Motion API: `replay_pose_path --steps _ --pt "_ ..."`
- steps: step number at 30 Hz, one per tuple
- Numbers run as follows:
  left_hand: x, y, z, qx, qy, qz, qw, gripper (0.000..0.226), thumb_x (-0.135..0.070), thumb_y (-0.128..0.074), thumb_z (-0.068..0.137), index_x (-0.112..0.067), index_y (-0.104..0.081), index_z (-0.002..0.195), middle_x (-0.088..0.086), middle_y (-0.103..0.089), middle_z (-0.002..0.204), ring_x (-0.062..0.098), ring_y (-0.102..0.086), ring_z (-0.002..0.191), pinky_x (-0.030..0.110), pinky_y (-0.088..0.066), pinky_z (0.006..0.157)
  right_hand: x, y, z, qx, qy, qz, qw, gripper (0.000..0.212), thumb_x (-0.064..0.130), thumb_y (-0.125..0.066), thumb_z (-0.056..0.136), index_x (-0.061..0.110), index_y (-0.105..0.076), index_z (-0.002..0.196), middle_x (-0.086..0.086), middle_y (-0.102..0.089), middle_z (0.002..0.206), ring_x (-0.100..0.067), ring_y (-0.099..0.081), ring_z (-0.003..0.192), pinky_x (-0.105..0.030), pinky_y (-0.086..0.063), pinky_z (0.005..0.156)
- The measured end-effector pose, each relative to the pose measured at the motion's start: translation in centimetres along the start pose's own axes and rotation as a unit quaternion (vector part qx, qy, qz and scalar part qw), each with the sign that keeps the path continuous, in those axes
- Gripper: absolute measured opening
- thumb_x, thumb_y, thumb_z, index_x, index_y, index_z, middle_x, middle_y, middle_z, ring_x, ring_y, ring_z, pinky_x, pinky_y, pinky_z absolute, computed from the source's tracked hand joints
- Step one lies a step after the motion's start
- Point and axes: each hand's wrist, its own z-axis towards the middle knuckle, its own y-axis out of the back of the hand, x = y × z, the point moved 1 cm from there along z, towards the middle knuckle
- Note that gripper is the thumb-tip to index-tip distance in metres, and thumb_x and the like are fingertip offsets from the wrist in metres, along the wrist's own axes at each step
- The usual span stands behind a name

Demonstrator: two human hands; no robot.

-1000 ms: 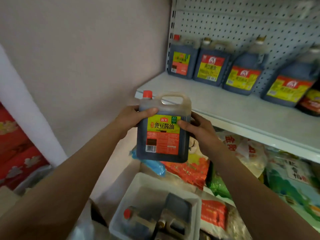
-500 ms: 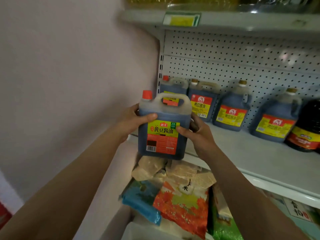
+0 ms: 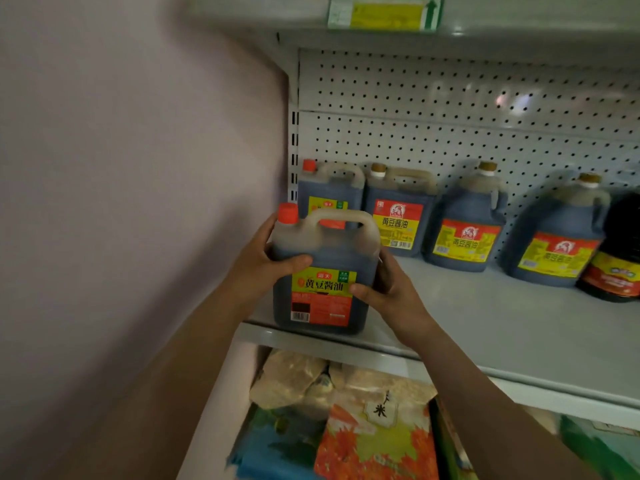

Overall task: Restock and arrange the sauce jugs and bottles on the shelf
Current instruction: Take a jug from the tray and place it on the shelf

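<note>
Head view: since half a second ago the sauce jug (image 3: 323, 271) has gone from being held in the air in front of the shelf edge to sitting at the front left corner of the white shelf (image 3: 485, 327); whether its base fully rests on the board or hangs just above cannot be told. The view has also closed in, so the top shelf's price label (image 3: 384, 12) now lies at the upper edge.

The jug stands upright, long axis vertical, red cap (image 3: 288, 213) at its upper left, handle arching across the top, and the yellow and red label facing the camera.

The left hand (image 3: 263, 265) grips the jug's left shoulder, thumb curled over the front just above the label. The right hand (image 3: 388, 289) holds the right side, thumb pressed on the label's edge, fingers wrapped behind.

Directly behind it stands a matching red-capped jug (image 3: 329, 188), and to the right along the pegboard back are three brown-capped jugs (image 3: 464, 220) and a dark bottle (image 3: 620, 251). Packaged goods (image 3: 363, 420) lie on the shelf below.
</note>
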Motion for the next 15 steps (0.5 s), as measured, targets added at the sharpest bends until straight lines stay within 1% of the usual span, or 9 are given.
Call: replay_pose_path --steps 1,2,4,6,7,9,12,13,15 --pt "0.1 0.2 0.3 0.002 0.006 -0.009 1.000 0.076 -0.021 -0.085 0.065 -0.050 -0.053 0.127 -0.010 -0.070 0.119 0.014 -0.067 0.111 0.036 -0.058 0.087 -0.3 -0.1 0.1 -0.013 -0.008 0.006 1.000 0.085 0.019 -0.082 0.081 0.018 -0.035 0.152 -0.003 -0.051 0.149 -0.022 -0.050 0.137 -0.045 -0.048 0.106" --pt "0.3 0.3 0.6 0.005 0.011 -0.016 1.000 0.077 -0.021 -0.085 0.064 -0.049 -0.053 0.127 -0.009 -0.070 0.120 0.015 -0.068 0.110 0.036 -0.058 0.085 -0.6 -0.2 0.1 -0.030 -0.015 0.016 0.999 0.082 0.017 -0.082 0.080 0.015 -0.037 0.149 -0.005 -0.054 0.146 -0.022 -0.053 0.134 -0.045 -0.050 0.105" --pt "0.4 0.4 1.1 0.006 0.015 -0.020 1.000 0.075 -0.012 -0.084 0.069 -0.049 -0.052 0.126 -0.006 -0.070 0.119 0.013 -0.069 0.107 0.027 -0.059 0.076 -1.3 -0.5 -0.2 -0.057 -0.016 0.025 0.998 0.075 0.012 -0.077 0.076 0.010 -0.042 0.142 -0.007 -0.060 0.137 -0.019 -0.060 0.125 -0.043 -0.053 0.102" --pt "0.5 0.5 1.5 0.008 0.015 -0.018 1.000 0.072 -0.005 -0.081 0.075 -0.049 -0.051 0.123 -0.006 -0.070 0.116 0.008 -0.070 0.100 0.018 -0.056 0.067 -2.0 -0.6 -0.4 -0.063 -0.012 0.008 0.998 0.075 0.011 -0.075 0.077 0.010 -0.042 0.144 -0.005 -0.063 0.134 -0.017 -0.063 0.122 -0.039 -0.055 0.099" --pt "0.5 0.5 1.7 0.010 0.018 -0.018 1.000 0.072 -0.006 -0.081 0.076 -0.048 -0.050 0.126 -0.006 -0.070 0.116 0.007 -0.070 0.099 0.017 -0.055 0.065 -2.3 -0.6 -0.5 -0.061 -0.010 -0.005 0.998 0.077 0.011 -0.075 0.078 0.010 -0.040 0.147 -0.005 -0.063 0.136 -0.017 -0.062 0.124 -0.036 -0.055 0.098" --pt "0.8 0.7 2.1 0.015 0.028 -0.014 0.999 0.075 -0.011 -0.082 0.076 -0.049 -0.048 0.130 -0.008 -0.069 0.118 0.008 -0.070 0.101 0.017 -0.055 0.066 -2.6 -0.5 -0.5 -0.055 -0.011 -0.030 0.998 0.082 0.014 -0.076 0.079 0.012 -0.038 0.151 -0.002 -0.060 0.140 -0.014 -0.058 0.128 -0.029 -0.054 0.097" --pt "1.2 0.9 2.6 0.018 0.031 -0.014 0.999 0.074 -0.009 -0.082 0.076 -0.054 -0.049 0.124 -0.009 -0.069 0.119 0.009 -0.069 0.105 0.020 -0.056 0.069 -3.1 -0.6 -0.3 -0.044 -0.020 -0.075 0.996 0.092 0.020 -0.079 0.078 0.023 -0.030 0.156 0.014 -0.059 0.138 0.001 -0.054 0.127 -0.017 -0.052 0.091" --pt "1.2 1.0 2.7 0.020 0.030 -0.012 0.999 0.074 -0.007 -0.082 0.076 -0.055 -0.050 0.122 -0.009 -0.070 0.119 0.009 -0.069 0.105 0.021 -0.057 0.071 -3.3 -0.8 -0.2 -0.042 -0.022 -0.086 0.995 0.094 0.020 -0.080 0.078 0.026 -0.027 0.157 0.017 -0.059 0.136 0.004 -0.054 0.125 -0.016 -0.052 0.089" --pt "1.4 1.1 3.3 0.021 0.029 -0.011 0.999 0.074 -0.006 -0.082 0.076 -0.058 -0.050 0.118 -0.008 -0.070 0.119 0.009 -0.069 0.104 0.021 -0.057 0.072 -3.8 -1.0 0.4 -0.048 -0.025 -0.100 0.993 0.094 0.022 -0.080 0.080 0.028 -0.026 0.157 0.015 -0.061 0.136 0.001 -0.056 0.124 -0.018 -0.054 0.089"
